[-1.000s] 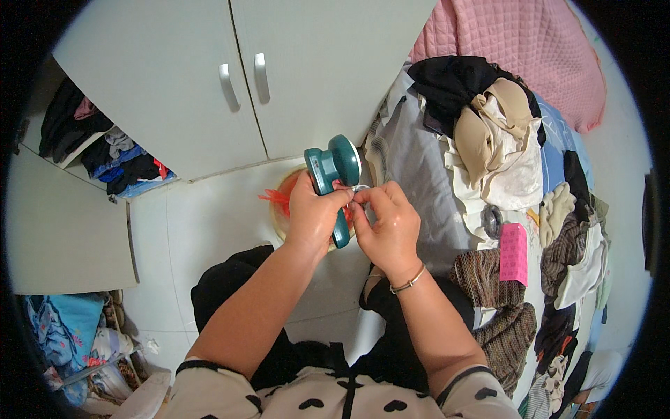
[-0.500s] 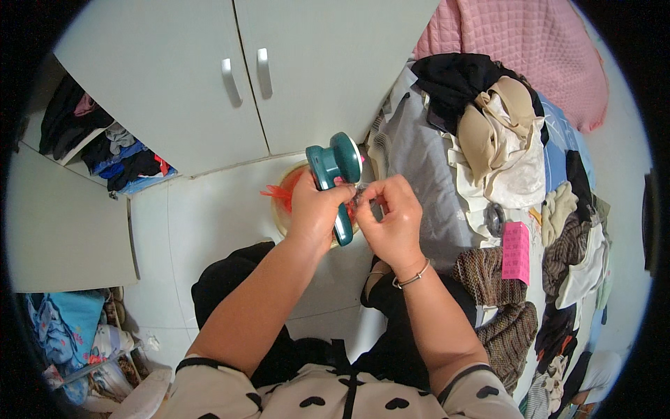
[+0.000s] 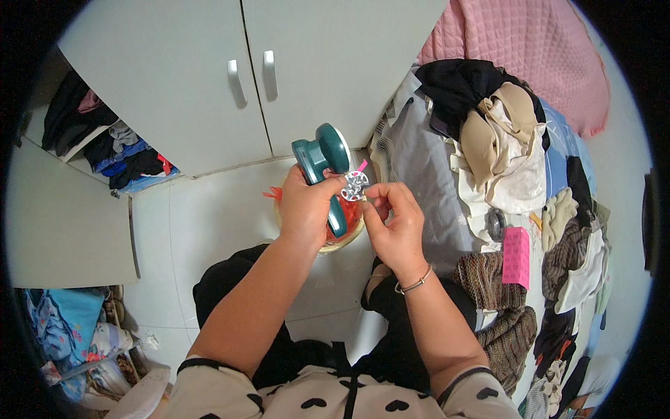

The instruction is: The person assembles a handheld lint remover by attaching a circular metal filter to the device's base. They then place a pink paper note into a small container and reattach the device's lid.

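1 silver disc (image 3: 354, 186), newly face-on, in the pinch of the right hand (image 3: 396, 220), left hand (image 3: 305, 208) wrapped around green device (image 3: 320, 159)

The head-worn wide fisheye camera looks down from close above, over the shirt (image 3: 287, 392), to the left hand (image 3: 304, 207), the right hand (image 3: 396, 222) and the floor (image 3: 223, 216) beyond.

Dark green handheld device (image 3: 319, 162), tilted in left hand (image 3: 307, 208), 1 round silvery openwork disc (image 3: 354, 186), edge at right hand (image 3: 398, 220)
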Available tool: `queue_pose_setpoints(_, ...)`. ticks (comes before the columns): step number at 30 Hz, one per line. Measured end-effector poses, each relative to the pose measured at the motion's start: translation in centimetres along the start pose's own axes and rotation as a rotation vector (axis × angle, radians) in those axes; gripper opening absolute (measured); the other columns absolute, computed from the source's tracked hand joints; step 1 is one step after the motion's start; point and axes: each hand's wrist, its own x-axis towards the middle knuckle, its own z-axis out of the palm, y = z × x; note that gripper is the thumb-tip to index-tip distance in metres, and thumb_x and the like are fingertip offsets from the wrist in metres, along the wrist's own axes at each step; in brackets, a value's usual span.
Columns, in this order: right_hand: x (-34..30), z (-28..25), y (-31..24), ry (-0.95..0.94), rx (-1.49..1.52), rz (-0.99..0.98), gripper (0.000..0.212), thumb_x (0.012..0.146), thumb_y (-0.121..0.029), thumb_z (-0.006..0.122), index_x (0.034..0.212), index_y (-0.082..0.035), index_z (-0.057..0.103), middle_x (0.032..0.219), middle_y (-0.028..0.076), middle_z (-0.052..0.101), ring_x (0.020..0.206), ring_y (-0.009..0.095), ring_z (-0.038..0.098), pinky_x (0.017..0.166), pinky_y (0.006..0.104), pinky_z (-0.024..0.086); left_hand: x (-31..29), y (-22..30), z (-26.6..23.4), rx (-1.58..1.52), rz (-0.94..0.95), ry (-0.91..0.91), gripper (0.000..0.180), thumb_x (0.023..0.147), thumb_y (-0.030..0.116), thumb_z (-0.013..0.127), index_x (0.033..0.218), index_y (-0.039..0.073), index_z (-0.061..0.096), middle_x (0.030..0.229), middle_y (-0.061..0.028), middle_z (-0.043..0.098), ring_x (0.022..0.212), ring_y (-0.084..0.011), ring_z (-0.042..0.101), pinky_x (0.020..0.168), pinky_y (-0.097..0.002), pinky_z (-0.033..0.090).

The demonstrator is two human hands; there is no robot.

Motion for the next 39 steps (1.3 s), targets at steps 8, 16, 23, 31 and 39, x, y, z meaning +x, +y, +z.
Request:
queue_pose_setpoints(8, -0.4, 0.1, 0.5, -0.002, -0.139, -0.082, 0.01, 0.076, -0.003, 0.071, 0.084, -0.003, 0.065, 0.074, 0.006, 0.055, 0.062, 0.013, 0.053, 0.054, 0.0244, 0.043, -0.3, -0.1, 0.4, 0.081, 0.004, 0.008, 0.025, 0.073, -0.008, 0.066, 0.092, 0.004, 0.054, 0.085, -0.0012, 0.059, 0.078, -0.012, 0.058, 0.075, -0.0281, 0.048)
queue_pose_setpoints(16, -0.5, 1.0, 1.4, 0.033, 0.01, 0.26, 0.012, 0.076, -0.009, 0.073, 0.078, -0.001, 0.064, 0.066, 0.006, 0.057, 0.058, 0.015, 0.054, 0.055, 0.0273, 0.044, -1.0, -0.8, 1.0, 0.123, 0.072, -0.013, 0.027, 0.075, -0.01, 0.064, 0.094, 0.006, 0.053, 0.084, 0.0008, 0.056, 0.077, -0.0108, 0.056, 0.071, -0.0271, 0.047)
queue_pose_setpoints(23, -0.4, 1.0, 1.7, 0.015, 0.154, 0.436, 0.012, 0.08, -0.01, 0.069, 0.077, 0.0, 0.062, 0.067, 0.003, 0.058, 0.059, 0.008, 0.052, 0.056, 0.0245, 0.044, -1.2, -1.4, 1.3, 0.167, 0.148, -0.029, 0.027, 0.076, -0.01, 0.064, 0.094, 0.007, 0.052, 0.082, 0.0028, 0.055, 0.076, -0.0095, 0.055, 0.073, -0.0262, 0.046)
queue_pose_setpoints(31, -0.3, 0.5, 1.4, 0.025, 0.43, 0.457, 0.007, 0.085, -0.007, 0.064, 0.082, -0.001, 0.062, 0.073, -0.004, 0.057, 0.065, 0.002, 0.048, 0.06, 0.018, 0.04, -0.9, -0.9, 1.2, 0.177, 0.156, 0.019, 0.026, 0.077, -0.009, 0.064, 0.092, 0.007, 0.051, 0.081, 0.0023, 0.055, 0.073, -0.0104, 0.055, 0.067, -0.0266, 0.046)
queue_pose_setpoints(39, -0.5, 0.4, 2.0, -0.002, 0.447, 0.498, 0.006, 0.087, -0.008, 0.064, 0.089, -0.002, 0.063, 0.079, -0.006, 0.056, 0.069, 0.001, 0.046, 0.062, 0.0152, 0.037, -0.5, -0.8, 0.8, 0.191, 0.198, 0.029, 0.024, 0.077, -0.008, 0.065, 0.091, 0.007, 0.053, 0.082, 0.0013, 0.056, 0.075, -0.0108, 0.056, 0.069, -0.0264, 0.046)
